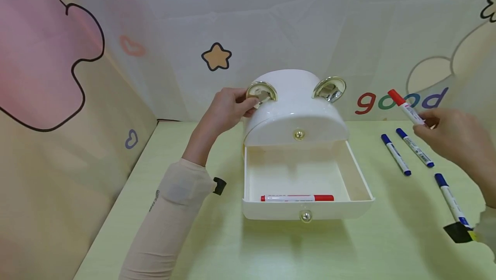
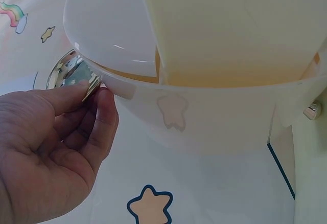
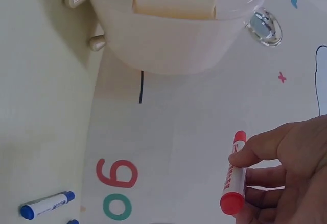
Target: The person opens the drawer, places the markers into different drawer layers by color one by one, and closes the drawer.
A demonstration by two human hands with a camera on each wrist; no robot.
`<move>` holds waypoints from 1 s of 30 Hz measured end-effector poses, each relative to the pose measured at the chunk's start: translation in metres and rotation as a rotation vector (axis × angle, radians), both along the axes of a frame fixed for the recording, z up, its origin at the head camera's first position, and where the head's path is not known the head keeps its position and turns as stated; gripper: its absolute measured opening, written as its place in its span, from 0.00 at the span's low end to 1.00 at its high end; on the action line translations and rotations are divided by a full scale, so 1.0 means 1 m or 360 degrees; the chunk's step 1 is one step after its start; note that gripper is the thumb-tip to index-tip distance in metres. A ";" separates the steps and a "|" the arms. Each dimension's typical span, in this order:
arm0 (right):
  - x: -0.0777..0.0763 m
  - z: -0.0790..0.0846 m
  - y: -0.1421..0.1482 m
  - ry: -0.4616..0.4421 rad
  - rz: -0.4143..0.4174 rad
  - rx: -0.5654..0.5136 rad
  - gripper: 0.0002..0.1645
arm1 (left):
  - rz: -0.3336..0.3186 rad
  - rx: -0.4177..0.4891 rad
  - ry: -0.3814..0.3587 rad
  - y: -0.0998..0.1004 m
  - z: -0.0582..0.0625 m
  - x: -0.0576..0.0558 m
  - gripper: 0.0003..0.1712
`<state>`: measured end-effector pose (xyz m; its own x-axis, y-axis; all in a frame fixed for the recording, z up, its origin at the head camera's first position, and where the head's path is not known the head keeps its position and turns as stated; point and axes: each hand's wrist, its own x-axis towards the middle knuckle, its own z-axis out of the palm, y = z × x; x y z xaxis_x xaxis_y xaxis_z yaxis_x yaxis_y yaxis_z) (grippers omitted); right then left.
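A white rounded box [image 1: 294, 103] with two gold ear-like discs stands on the table, its drawer [image 1: 310, 212] pulled out. One red-capped marker [image 1: 290, 198] lies in the drawer along its front wall. My left hand [image 1: 229, 110] pinches the left gold disc [image 2: 71, 73] between thumb and fingers. Off to the right, my right hand [image 1: 457, 135] holds another red marker [image 3: 235, 175] in the air, its cap pointing up and left in the head view. Thumb and fingers grip that marker around its white barrel.
Several blue-capped markers lie on the table right of the box: one [image 1: 396, 155], another [image 1: 415, 147] beside it, and one [image 1: 451, 198] nearer, partly covered by the black wrist piece. A printed backdrop [image 1: 174, 56] stands close behind and at the left.
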<state>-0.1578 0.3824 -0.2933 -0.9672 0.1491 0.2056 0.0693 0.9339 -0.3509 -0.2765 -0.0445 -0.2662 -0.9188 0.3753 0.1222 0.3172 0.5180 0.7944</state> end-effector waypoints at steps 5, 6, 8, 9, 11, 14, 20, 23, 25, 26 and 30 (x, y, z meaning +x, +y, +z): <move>0.008 0.014 -0.017 0.0024 0.0025 0.0009 0.18 | -0.0003 0.0010 -0.0018 0.000 -0.001 -0.001 0.13; 0.010 0.016 -0.020 0.0029 0.0029 0.0011 0.18 | -0.0002 0.0009 -0.0020 0.000 -0.001 -0.001 0.13; 0.014 0.021 -0.026 0.0051 0.0040 0.0020 0.17 | -0.0002 0.0010 -0.0022 0.000 0.000 -0.001 0.13; 0.015 0.023 -0.028 0.0066 0.0043 0.0029 0.17 | -0.0002 0.0011 -0.0024 0.000 0.000 -0.001 0.13; 0.018 0.027 -0.033 0.0101 0.0051 0.0042 0.16 | 0.0000 0.0013 -0.0028 0.000 0.000 -0.001 0.13; 0.023 0.032 -0.040 0.0147 0.0072 0.0051 0.15 | 0.0000 0.0014 -0.0031 0.000 0.001 0.000 0.13; 0.030 0.042 -0.053 0.0246 0.0126 0.0068 0.15 | 0.0002 0.0011 -0.0031 0.000 0.001 0.000 0.13; 0.034 0.047 -0.061 0.0291 0.0143 0.0088 0.15 | 0.0003 0.0009 -0.0034 0.000 0.002 0.000 0.13; 0.036 0.050 -0.067 0.0322 0.0155 0.0118 0.15 | 0.0004 0.0008 -0.0033 0.000 0.002 0.001 0.13; 0.038 0.051 -0.070 0.0335 0.0164 0.0129 0.15 | 0.0004 0.0007 -0.0033 0.000 0.002 0.001 0.13; 0.043 0.056 -0.083 0.0362 0.0196 0.0185 0.15 | 0.0005 0.0007 -0.0028 0.000 0.001 0.001 0.13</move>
